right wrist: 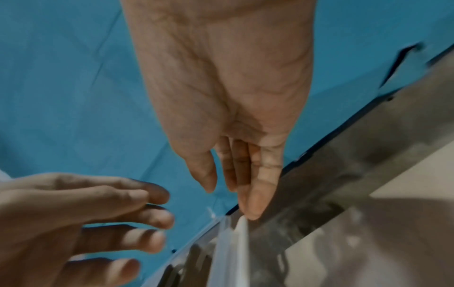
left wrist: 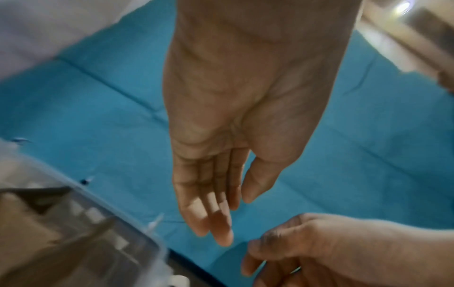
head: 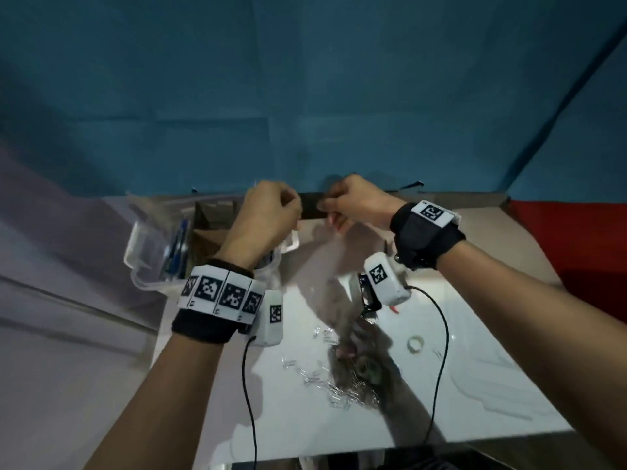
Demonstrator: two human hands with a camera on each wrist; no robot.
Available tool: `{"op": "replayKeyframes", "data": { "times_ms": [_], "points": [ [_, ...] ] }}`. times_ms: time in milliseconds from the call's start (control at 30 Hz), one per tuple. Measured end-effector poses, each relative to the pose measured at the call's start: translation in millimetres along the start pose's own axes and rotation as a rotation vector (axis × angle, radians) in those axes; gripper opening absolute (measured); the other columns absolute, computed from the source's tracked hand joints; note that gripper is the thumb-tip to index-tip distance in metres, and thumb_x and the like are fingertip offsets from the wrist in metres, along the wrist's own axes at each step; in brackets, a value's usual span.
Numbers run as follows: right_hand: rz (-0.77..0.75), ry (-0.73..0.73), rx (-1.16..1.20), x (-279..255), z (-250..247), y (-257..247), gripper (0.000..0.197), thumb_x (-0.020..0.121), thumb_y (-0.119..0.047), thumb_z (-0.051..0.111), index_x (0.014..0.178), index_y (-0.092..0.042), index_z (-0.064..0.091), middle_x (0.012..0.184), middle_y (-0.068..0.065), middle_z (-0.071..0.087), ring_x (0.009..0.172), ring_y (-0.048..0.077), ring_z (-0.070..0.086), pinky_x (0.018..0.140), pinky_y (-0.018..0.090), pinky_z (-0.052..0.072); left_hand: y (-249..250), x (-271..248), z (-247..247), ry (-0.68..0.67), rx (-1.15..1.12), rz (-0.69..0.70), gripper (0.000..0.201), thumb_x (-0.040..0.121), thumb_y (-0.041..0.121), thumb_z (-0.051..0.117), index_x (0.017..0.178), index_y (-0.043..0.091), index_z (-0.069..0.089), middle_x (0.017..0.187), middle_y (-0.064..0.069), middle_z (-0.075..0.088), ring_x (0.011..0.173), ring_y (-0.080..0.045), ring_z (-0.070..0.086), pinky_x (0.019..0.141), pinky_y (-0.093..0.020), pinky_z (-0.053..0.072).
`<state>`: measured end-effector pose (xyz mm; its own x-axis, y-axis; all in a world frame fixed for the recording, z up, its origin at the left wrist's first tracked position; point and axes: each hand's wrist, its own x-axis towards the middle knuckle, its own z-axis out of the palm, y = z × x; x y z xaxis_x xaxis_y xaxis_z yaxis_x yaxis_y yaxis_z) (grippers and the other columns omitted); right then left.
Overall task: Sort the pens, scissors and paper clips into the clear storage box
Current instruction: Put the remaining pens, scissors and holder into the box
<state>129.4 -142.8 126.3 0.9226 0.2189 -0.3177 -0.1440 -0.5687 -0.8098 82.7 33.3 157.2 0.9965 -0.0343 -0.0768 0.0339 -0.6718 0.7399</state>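
Both hands hover at the far edge of the table, above the right end of the clear storage box point(head: 146, 245). Left hand point(head: 268, 212) looks loosely curled from the head view, but its wrist view shows fingers fairly straight and nothing held: released. Right hand point(head: 356, 201) has straight fingers too, fingertips point(right wrist: 253, 209) just beside a clear plastic edge, apparently the box rim or lid; contact unclear, no grasp seen.

Key relation: paper clips point(head: 325, 378) lie scattered on the white table point(head: 475, 385) well behind both hands, toward the person, roughly midway, slightly nearer the right forearm. Box sits to the left, long axis running away from the person; blue pens point(head: 178, 245) already inside its left part.

Hidden or unclear: scissors possibly the dark shape under the right wrist camera, mostly covered. Box dividers and contents blurred. Small white ring point(head: 415, 343) near the clips, unidentified.
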Motion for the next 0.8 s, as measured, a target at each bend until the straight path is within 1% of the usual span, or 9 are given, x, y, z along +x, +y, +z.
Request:
{"op": "replayKeyframes", "data": {
  "times_ms": [100, 167, 233, 300, 367, 433, 600, 700, 800],
  "points": [
    [0.077, 0.007, -0.03, -30, -24, 52, 0.021, 0.097, -0.012, 0.058, 0.082, 0.001, 0.065, 0.073, 0.021, 0.067, 0.064, 0.03, 0.065, 0.066, 0.042, 0.058, 23, -23, 44, -0.192, -0.015, 0.078, 0.017, 0.092, 0.015, 0.059, 0.078, 0.018, 0.069, 0.067, -0.003, 0.074, 0.068, -0.017, 0.074, 0.072, -0.039, 0.062],
    [0.16, -0.027, -0.092, -54, -26, 93, 0.017, 0.098, -0.008, 0.055, 0.083, -0.004, 0.063, 0.072, 0.019, 0.066, 0.061, 0.029, 0.064, 0.06, 0.039, 0.057, 22, -40, 80, -0.348, 0.019, 0.101, 0.019, 0.096, 0.018, 0.059, 0.08, 0.02, 0.069, 0.068, -0.001, 0.074, 0.063, -0.013, 0.073, 0.069, -0.04, 0.063],
    [0.233, -0.082, -0.188, -76, -18, 131, 0.015, 0.096, -0.006, 0.059, 0.081, -0.009, 0.059, 0.067, 0.012, 0.063, 0.054, 0.022, 0.06, 0.049, 0.03, 0.053, 12, -54, 116, -0.464, 0.097, 0.103, 0.018, 0.097, 0.018, 0.06, 0.084, 0.015, 0.071, 0.074, 0.0, 0.075, 0.064, -0.012, 0.073, 0.067, -0.041, 0.063],
    [0.3, -0.141, -0.316, -93, -6, 163, 0.013, 0.094, -0.013, 0.064, 0.085, -0.004, 0.065, 0.07, 0.008, 0.065, 0.053, 0.014, 0.06, 0.045, 0.019, 0.05, -4, -65, 145, -0.522, 0.183, 0.083, 0.013, 0.098, 0.015, 0.06, 0.093, 0.011, 0.071, 0.09, -0.003, 0.074, 0.074, -0.015, 0.072, 0.072, -0.038, 0.061],
    [0.338, -0.176, -0.365, -105, 5, 186, 0.02, 0.093, -0.018, 0.065, 0.093, 0.001, 0.07, 0.075, 0.01, 0.07, 0.055, 0.014, 0.063, 0.047, 0.018, 0.051, -24, -72, 163, -0.536, 0.274, 0.084, 0.01, 0.096, 0.014, 0.062, 0.1, 0.012, 0.07, 0.104, -0.005, 0.071, 0.085, -0.017, 0.068, 0.077, -0.032, 0.057],
    [0.336, -0.177, -0.373, -114, 14, 198, 0.018, 0.091, -0.019, 0.067, 0.094, -0.002, 0.072, 0.077, 0.01, 0.072, 0.056, 0.016, 0.065, 0.049, 0.021, 0.053, -41, -75, 170, -0.546, 0.318, 0.069, 0.012, 0.094, 0.016, 0.066, 0.105, 0.016, 0.071, 0.109, -0.005, 0.069, 0.091, -0.019, 0.066, 0.08, -0.033, 0.055],
    [0.296, -0.086, -0.503, -130, 22, 214, 0.023, 0.081, -0.027, 0.073, 0.097, -0.013, 0.065, 0.098, 0.006, 0.066, 0.084, 0.022, 0.064, 0.073, 0.034, 0.054, -66, -75, 168, -0.457, 0.405, 0.031, 0.023, 0.091, 0.015, 0.058, 0.11, 0.021, 0.07, 0.11, -0.007, 0.069, 0.098, -0.025, 0.065, 0.088, -0.044, 0.054],
    [0.312, -0.045, -0.473, -130, 21, 219, 0.022, 0.082, -0.029, 0.072, 0.093, -0.011, 0.066, 0.094, 0.005, 0.068, 0.084, 0.022, 0.065, 0.076, 0.037, 0.056, -68, -76, 168, -0.425, 0.357, 0.001, 0.022, 0.09, 0.013, 0.057, 0.106, 0.017, 0.072, 0.103, -0.006, 0.072, 0.092, -0.024, 0.067, 0.083, -0.041, 0.056],
    [0.317, 0.013, -0.386, -118, 17, 213, 0.023, 0.088, -0.029, 0.069, 0.092, -0.006, 0.068, 0.094, 0.009, 0.07, 0.083, 0.023, 0.065, 0.069, 0.032, 0.053, -68, -79, 173, -0.43, 0.265, -0.045, 0.018, 0.089, 0.01, 0.055, 0.091, 0.017, 0.071, 0.093, -0.006, 0.072, 0.075, -0.017, 0.071, 0.074, -0.034, 0.058]
  ]
}}
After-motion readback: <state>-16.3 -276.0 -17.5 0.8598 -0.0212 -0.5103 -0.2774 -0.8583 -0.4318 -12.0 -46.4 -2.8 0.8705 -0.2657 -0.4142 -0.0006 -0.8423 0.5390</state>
